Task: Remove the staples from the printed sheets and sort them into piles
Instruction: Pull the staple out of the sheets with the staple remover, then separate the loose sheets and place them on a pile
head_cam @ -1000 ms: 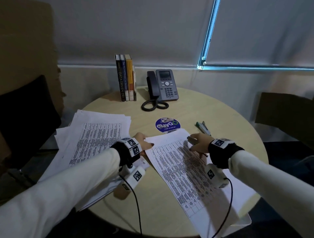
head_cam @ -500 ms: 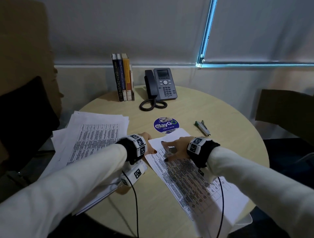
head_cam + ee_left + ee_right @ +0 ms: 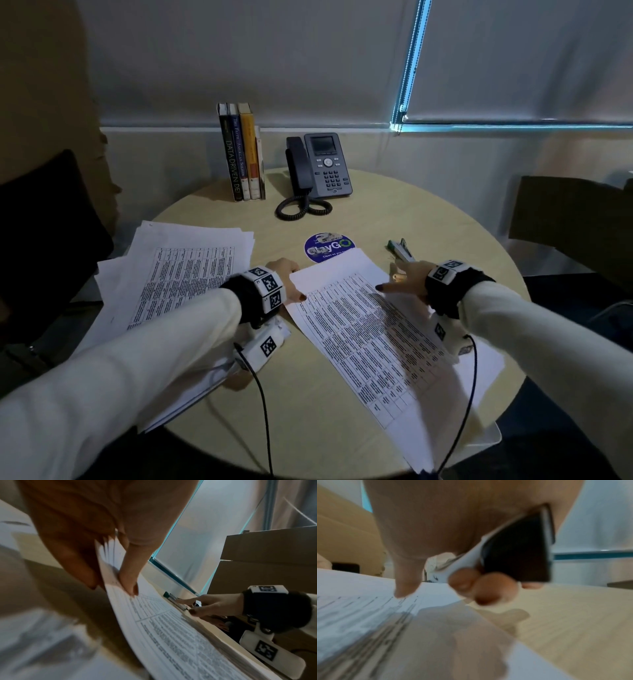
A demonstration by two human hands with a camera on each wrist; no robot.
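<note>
Left hand (image 3: 96, 536) pinches sheets' (image 3: 359, 329) far corner, seemingly.

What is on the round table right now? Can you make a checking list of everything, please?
Surface: round pale wood table, dimly lit.
Job's things: printed sheets in the middle; loose pile at left; staple remover at right.
Clutter: upright books, desk phone, blue round sticker.
Grips: left hand pinches the sheets' top corner; right hand reaches to the staple remover, thumb on the paper.
Cables: thin black wires from the wrist cameras.
Surroundings: dark chair, window blinds.
</note>
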